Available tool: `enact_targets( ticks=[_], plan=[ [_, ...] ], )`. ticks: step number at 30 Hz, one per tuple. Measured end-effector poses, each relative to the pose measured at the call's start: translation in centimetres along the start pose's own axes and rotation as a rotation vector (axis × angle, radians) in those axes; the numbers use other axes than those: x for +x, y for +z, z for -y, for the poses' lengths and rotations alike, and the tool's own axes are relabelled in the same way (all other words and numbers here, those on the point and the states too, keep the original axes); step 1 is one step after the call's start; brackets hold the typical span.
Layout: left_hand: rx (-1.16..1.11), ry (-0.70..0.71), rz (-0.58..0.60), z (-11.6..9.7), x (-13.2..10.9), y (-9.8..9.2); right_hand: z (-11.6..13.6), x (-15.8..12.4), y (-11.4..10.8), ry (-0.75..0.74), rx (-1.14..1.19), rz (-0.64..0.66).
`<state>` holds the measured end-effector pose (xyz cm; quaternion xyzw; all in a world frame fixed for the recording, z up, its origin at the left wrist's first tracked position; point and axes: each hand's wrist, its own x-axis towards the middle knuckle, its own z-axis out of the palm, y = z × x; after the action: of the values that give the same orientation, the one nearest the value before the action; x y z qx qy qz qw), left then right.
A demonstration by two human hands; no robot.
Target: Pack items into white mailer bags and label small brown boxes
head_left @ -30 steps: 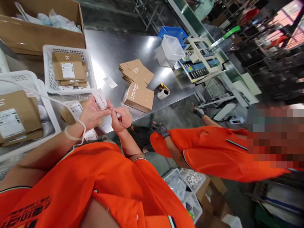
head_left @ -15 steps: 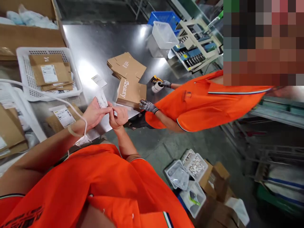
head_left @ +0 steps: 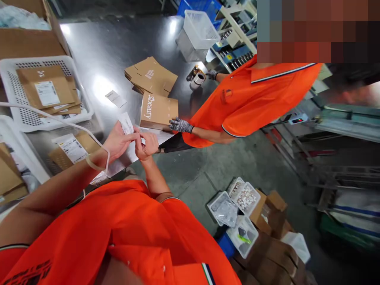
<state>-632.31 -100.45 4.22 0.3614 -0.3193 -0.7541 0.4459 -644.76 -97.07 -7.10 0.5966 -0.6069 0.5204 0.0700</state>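
Observation:
My left hand (head_left: 116, 143) pinches a white printed label (head_left: 126, 122) between thumb and fingers, above the near edge of the metal table. Close against it, my right hand (head_left: 147, 145) is closed, its fingertips pinched at the label's lower end. A pale band circles my left wrist, and a white cord (head_left: 78, 126) runs across that forearm. Beyond the label lies a small printed card (head_left: 115, 99). To the right stands a brown cardboard box (head_left: 160, 111) with white lettering, touched by a co-worker's gloved hand (head_left: 181, 125).
Flattened cartons (head_left: 152, 75) are stacked behind the box. A tape dispenser (head_left: 196, 79) lies near the co-worker's other gloved hand (head_left: 212, 74). At left, a white basket (head_left: 7, 93) holds labelled parcels; another labelled parcel (head_left: 73, 148) lies nearer. Clear bins (head_left: 202, 29) stand at the back.
The view has shifted, so the table's things sit further left and higher. My hands keep their pinch on the label. The co-worker's far hand is now apart from the tape dispenser.

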Motion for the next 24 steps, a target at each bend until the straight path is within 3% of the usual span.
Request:
enact_targets(
  ticks=[6,13,15,20,24],
  plan=[
    [-0.023,-0.007,-0.037,-0.4,-0.2,0.0,0.0,0.1,0.3,-0.011,0.092,-0.025],
    [-0.028,0.012,-0.046,-1.2,-0.7,-0.4,1.5,1.6,0.5,-0.068,0.107,-0.119],
    [-0.035,0.016,-0.055,-1.6,-1.1,-0.9,2.2,2.0,0.6,-0.055,0.156,-0.091],
    [-0.014,0.066,-0.055,-3.3,-2.8,-3.8,5.0,3.4,0.7,0.137,0.323,0.111],
    [-0.02,0.069,-0.067,-4.6,-5.3,-7.1,8.1,5.0,0.9,0.172,0.504,0.178]
  ],
)
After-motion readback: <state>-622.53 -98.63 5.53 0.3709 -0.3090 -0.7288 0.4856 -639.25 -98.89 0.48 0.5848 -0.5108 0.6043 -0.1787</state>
